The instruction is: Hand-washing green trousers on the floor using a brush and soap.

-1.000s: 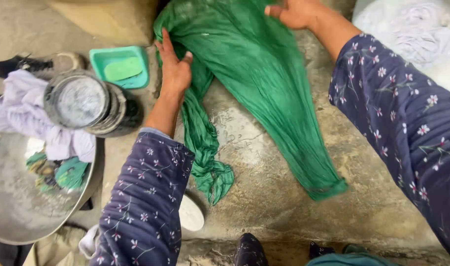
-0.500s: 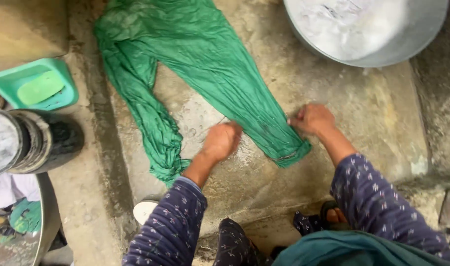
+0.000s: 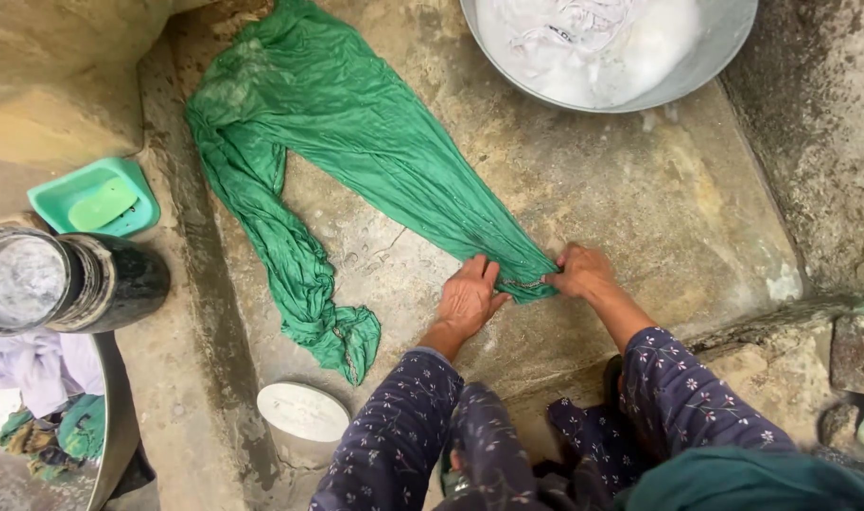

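The left hand (image 3: 470, 295) lies flat, fingers spread, on the near hem of the green trousers (image 3: 356, 123). The right hand (image 3: 579, 270) pinches that hem just beside it.

We see no labels, signs or screens here, and only two containers that might pass for packages. A dark cylindrical jar (image 3: 68, 282) lies on its side on the concrete ledge at the left edge, its round silvery-grey end facing us, just below a green soap dish. A small round white tub (image 3: 302, 414), seen from above with its pale lid, stands near the lower edge of the stone washing slab (image 3: 640, 199), just beside the end of the green garment.
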